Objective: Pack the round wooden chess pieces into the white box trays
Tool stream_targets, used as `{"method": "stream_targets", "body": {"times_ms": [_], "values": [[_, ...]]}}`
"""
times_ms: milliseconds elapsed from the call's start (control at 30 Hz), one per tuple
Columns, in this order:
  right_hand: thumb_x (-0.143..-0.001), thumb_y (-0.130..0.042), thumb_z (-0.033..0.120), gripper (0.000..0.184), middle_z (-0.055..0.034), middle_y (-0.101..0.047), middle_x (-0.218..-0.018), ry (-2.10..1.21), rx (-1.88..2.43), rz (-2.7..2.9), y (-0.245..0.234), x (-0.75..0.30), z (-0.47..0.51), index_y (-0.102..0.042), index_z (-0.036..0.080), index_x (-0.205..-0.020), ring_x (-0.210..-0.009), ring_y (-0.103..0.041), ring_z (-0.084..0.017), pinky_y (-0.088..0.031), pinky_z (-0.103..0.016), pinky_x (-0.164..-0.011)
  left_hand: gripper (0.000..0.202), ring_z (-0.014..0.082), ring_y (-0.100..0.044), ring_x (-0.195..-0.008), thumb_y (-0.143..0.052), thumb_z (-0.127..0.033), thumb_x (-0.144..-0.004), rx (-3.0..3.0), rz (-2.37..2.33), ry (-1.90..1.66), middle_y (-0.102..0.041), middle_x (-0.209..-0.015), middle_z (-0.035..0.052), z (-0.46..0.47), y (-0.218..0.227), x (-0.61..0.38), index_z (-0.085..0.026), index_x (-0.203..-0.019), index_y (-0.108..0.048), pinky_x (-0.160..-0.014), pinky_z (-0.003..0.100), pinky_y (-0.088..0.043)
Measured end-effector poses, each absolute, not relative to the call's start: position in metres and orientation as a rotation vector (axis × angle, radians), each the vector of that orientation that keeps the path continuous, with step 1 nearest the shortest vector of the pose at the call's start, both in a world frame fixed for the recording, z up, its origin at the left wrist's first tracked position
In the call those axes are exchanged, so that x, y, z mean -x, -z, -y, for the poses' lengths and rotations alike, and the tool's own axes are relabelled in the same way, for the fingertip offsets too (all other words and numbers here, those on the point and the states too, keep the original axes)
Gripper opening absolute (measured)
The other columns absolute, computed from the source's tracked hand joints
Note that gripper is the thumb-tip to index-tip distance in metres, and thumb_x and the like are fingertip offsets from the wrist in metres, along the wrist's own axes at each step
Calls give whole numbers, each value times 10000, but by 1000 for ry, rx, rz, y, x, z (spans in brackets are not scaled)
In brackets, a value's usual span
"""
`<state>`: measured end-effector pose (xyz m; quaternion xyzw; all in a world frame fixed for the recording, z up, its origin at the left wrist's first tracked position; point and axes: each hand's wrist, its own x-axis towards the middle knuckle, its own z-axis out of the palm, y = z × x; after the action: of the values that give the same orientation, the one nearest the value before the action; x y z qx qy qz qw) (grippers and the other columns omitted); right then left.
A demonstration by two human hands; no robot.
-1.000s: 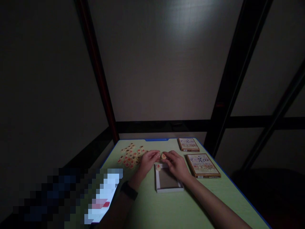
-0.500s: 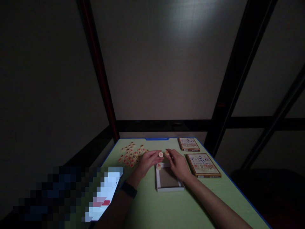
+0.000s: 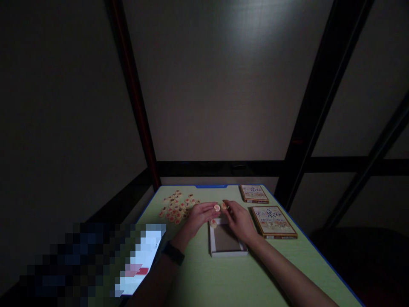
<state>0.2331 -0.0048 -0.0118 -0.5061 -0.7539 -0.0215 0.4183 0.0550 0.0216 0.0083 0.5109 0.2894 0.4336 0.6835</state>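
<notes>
Between the fingers of my left hand (image 3: 201, 215) is a round Chinese chess piece (image 3: 217, 208) with a reddish mark. Close beside it, my right hand (image 3: 237, 215) pinches another chess piece (image 3: 224, 206). Both hands are over the far end of a shallow white box tray (image 3: 228, 254) with a brown bottom. One more chess piece (image 3: 213, 223) sits in the tray's far left corner. Left of my left hand, a loose spread of chess pieces (image 3: 174, 208) with red and dark characters lies on the table.
Two Chinese chess boxes, a nearer one (image 3: 274, 221) and a farther one (image 3: 254, 193), lie along the right side of the green table (image 3: 204, 281). A lit screen (image 3: 143, 260), partly pixelated, is at the left edge. A wall panel (image 3: 217, 94) rises behind.
The two held pieces have come slightly closer together. Both hands otherwise stay in nearly the same place above the tray, and the view has shifted a little.
</notes>
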Motion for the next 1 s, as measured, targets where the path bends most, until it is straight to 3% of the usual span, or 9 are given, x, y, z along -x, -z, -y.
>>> {"method": "stream_targets", "body": {"times_ms": [233, 500, 667, 833, 1000], "values": [[-957, -481, 290, 246, -85, -658, -1032, -21, 1149, 1948, 9, -232, 8, -619, 209, -1145, -908, -641, -197, -530, -306, -796, 444, 252, -687, -961, -843, -348, -638, -1141, -639, -952, -727, -1026, 151, -21, -7, -55, -94, -983, -728, -988, 406, -491], [-939, -500, 242, 199, -83, -656, -1012, -52, 1131, 2024, 6, -231, 10, -624, 191, -1086, -908, -630, -197, -527, -317, -806, 484, 215, -687, -920, -840, -388, -637, -1216, -700, -927, -717, -1051, 151, -21, -6, -57, -90, -997, -714, -857, 317, -542], [-918, -522, 234, 258, -106, -662, -1052, 33, 1086, 2071, 8, -229, 11, -589, 191, -1164, -955, -623, -221, -529, -351, -829, 526, 186, -689, -772, -861, -429, -581, -1275, -718, -945, -733, -915, 134, -28, 2, -59, -81, -947, -713, -724, 291, -555], [-931, -489, 222, 267, -117, -674, -1040, 132, 1047, 2099, 10, -228, 10, -602, 196, -1172, -945, -608, -232, -523, -380, -823, 568, 186, -687, -746, -872, -442, -538, -1296, -699, -969, -732, -860, 113, -31, 5, -61, -87, -948, -704, -717, 295, -552], [-943, -473, 231, 251, -122, -677, -1009, 102, 1064, 2112, 2, -230, 13, -616, 172, -1141, -926, -595, -231, -504, -370, -815, 474, 213, -689, -806, -755, -390, -691, -1398, -723, -986, -725, -899, 105, -24, -6, -54, -108, -1062, -669, -709, 305, -550]]}}
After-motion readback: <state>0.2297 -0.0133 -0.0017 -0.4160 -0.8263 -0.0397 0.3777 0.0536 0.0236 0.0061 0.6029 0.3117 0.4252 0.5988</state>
